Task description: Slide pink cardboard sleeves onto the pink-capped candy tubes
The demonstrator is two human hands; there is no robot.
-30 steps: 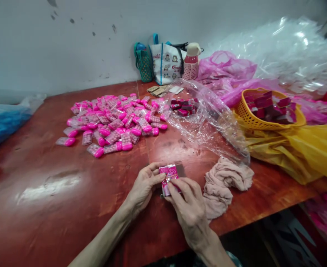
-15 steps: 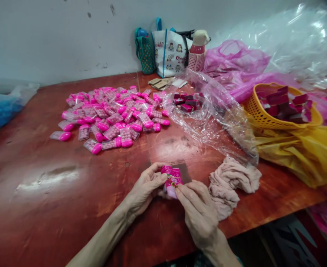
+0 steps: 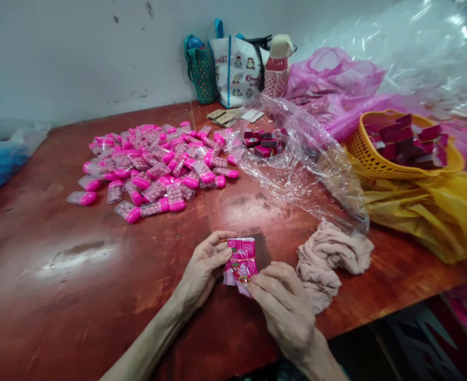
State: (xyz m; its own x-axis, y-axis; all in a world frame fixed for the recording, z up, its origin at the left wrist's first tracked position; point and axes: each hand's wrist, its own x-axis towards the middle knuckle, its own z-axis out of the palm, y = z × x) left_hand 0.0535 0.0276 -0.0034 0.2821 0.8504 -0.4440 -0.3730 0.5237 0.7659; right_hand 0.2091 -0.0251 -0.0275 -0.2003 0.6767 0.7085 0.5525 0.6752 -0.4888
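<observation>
Left of the crumpled cloth, you handle a pink printed packet above the surface, your left hand closed in a grip on its side, your right hand pinching its lower corner; pink-capped containers lie farther back, left of the cloth, and the packet's glossy film seems to call for a light, even pinch
</observation>
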